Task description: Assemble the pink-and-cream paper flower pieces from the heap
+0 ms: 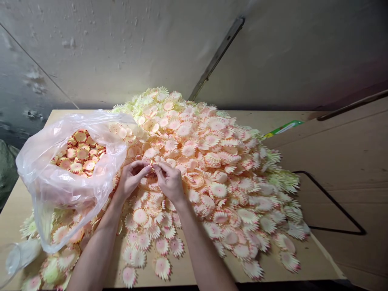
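In the head view, the left hand (132, 178) and right hand (170, 182) pinch a small yellowish piece (152, 163), mostly hidden, between thumbs and forefingers, above a heap of thin, pale-pink, fringed round discs (212, 151). Light, even fingertip pressure should avoid creasing it.

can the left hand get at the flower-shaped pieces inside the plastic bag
Probably yes: the plastic bag gapes open beside the left hand, exposing the flower-shaped pieces, though that hand looks busy.
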A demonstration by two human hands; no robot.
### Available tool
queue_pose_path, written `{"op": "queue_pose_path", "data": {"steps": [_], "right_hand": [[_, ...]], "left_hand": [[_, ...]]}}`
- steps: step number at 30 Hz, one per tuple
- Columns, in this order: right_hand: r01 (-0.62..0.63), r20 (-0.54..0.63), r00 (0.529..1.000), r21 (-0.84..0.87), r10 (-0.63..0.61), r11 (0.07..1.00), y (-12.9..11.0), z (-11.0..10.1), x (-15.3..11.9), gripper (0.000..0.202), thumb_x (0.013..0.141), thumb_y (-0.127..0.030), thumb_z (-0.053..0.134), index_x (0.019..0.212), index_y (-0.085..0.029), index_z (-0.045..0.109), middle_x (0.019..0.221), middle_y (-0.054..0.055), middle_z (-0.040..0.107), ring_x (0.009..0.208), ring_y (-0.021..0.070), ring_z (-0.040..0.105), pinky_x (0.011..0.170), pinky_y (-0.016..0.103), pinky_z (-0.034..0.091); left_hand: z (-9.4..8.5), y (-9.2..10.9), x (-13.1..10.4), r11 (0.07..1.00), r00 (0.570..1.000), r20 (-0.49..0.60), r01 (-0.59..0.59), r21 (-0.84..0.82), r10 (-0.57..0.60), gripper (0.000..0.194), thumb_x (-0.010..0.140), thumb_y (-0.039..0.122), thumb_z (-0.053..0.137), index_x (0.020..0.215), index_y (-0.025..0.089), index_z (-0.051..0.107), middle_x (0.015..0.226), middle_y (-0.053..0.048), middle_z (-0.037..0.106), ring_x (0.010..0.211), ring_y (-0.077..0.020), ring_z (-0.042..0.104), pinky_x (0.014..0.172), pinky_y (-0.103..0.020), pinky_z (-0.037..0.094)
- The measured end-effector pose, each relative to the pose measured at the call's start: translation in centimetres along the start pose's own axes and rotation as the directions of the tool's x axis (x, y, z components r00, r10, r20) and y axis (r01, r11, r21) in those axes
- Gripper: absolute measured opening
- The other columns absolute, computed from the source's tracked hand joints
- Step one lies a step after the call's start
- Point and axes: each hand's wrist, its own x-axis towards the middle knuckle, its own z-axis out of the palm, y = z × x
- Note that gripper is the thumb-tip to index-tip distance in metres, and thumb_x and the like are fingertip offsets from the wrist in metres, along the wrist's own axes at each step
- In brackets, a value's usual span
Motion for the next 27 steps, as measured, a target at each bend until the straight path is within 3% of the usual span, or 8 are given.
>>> {"op": "queue_pose_path", "data": {"steps": [2, 7, 9, 13, 17, 23, 25, 27], "right_hand": [[-0.014, 0.022, 1.0, 0.014, 0.014, 1.0, 0.1, 0.1, 0.0, 0.03, 0.1, -0.038, 0.048, 0.083, -0.023, 0.067, 0.071, 0.003, 0.068, 0.063, 0.017, 0.063, 0.06, 0.029, 0.051], [-0.078, -0.013, 0.997, 0.157, 0.081, 0.985, 0.1, 0.4, -0.2, 0.022, 0.097, -0.038, 0.055, 0.113, -0.024, 0.058, 0.08, 0.002, 0.071, 0.071, 0.0172, 0.069, 0.067, 0.029, 0.056], [-0.071, -0.03, 0.997, 0.176, 0.077, 0.982, 0.1, 0.4, -0.2, 0.02, 0.096, -0.038, 0.058, 0.109, -0.024, 0.058, 0.086, 0.003, 0.072, 0.076, 0.0172, 0.07, 0.07, 0.029, 0.057], [0.006, -0.047, 0.999, 0.043, -0.004, 0.999, -0.2, 0.3, -0.1, 0.016, 0.098, -0.036, 0.055, 0.093, -0.024, 0.064, 0.091, 0.005, 0.073, 0.083, 0.019, 0.07, 0.077, 0.033, 0.057], [0.08, -0.178, 0.981, -0.002, -0.08, 0.997, -0.5, 0.6, 0.2, 0.019, 0.099, -0.034, 0.05, 0.09, -0.022, 0.062, 0.097, 0.009, 0.071, 0.093, 0.0207, 0.067, 0.082, 0.036, 0.057], [-0.069, -0.39, 0.914, 0.131, 0.116, 0.989, 0.0, 1.7, 0.1, 0.023, 0.097, -0.042, 0.05, 0.092, -0.02, 0.058, 0.101, 0.012, 0.062, 0.089, 0.0209, 0.063, 0.071, 0.035, 0.06], [-0.092, -0.435, 0.888, 0.152, 0.15, 0.984, 0.3, 1.8, 0.1, 0.025, 0.097, -0.045, 0.051, 0.093, -0.021, 0.057, 0.099, 0.012, 0.061, 0.09, 0.0218, 0.063, 0.074, 0.037, 0.059], [-0.141, -0.454, 0.859, 0.237, 0.238, 0.961, 0.6, 1.4, 0.2, 0.027, 0.098, -0.048, 0.047, 0.099, -0.022, 0.053, 0.095, 0.011, 0.061, 0.083, 0.0211, 0.065, 0.065, 0.034, 0.059]], "left_hand": [[0.0, 0.0, 0.0, 1.0, 1.0, 0.001, -0.006, 0.028, 0.006, 0.031, 0.074, 0.04, 0.082, 0.086, 0.014, 0.073, 0.082, -0.004, 0.072, 0.072, -0.0135, 0.063, 0.074, -0.026, 0.051], [-0.1, 0.2, -0.1, 0.999, 1.0, 0.003, 0.001, 0.034, -0.001, 0.033, 0.073, 0.043, 0.082, 0.081, 0.013, 0.07, 0.075, -0.002, 0.067, 0.067, -0.0117, 0.059, 0.069, -0.024, 0.049], [-0.1, 0.3, -0.1, 1.0, 1.0, 0.005, -0.001, 0.031, 0.001, 0.034, 0.073, 0.044, 0.082, 0.081, 0.013, 0.069, 0.074, -0.002, 0.066, 0.067, -0.0111, 0.059, 0.068, -0.024, 0.049], [-0.1, 0.3, -0.1, 0.998, 1.0, 0.011, -0.028, 0.058, 0.027, 0.033, 0.075, 0.043, 0.081, 0.079, 0.013, 0.068, 0.073, -0.001, 0.064, 0.066, -0.0099, 0.056, 0.066, -0.022, 0.047], [-0.2, -0.1, -0.1, 0.996, 0.999, 0.023, -0.047, 0.077, 0.045, 0.034, 0.076, 0.045, 0.079, 0.079, 0.014, 0.066, 0.071, 0.0, 0.062, 0.065, -0.01, 0.055, 0.064, -0.022, 0.046], [0.0, -0.7, -0.1, 0.997, 0.999, 0.032, -0.029, 0.077, 0.027, 0.034, 0.077, 0.046, 0.077, 0.082, 0.015, 0.065, 0.073, 0.001, 0.06, 0.065, -0.0096, 0.053, 0.063, -0.021, 0.045], [0.1, -0.8, 0.0, 0.999, 0.999, 0.045, -0.022, 0.045, 0.02, 0.034, 0.076, 0.046, 0.079, 0.082, 0.015, 0.065, 0.075, 0.0, 0.061, 0.067, -0.0103, 0.055, 0.065, -0.022, 0.047], [0.0, -0.9, -0.1, 1.0, 0.999, 0.048, -0.006, -0.006, 0.006, 0.034, 0.076, 0.045, 0.079, 0.081, 0.015, 0.065, 0.076, -0.001, 0.061, 0.068, -0.0109, 0.057, 0.067, -0.023, 0.049]]}}
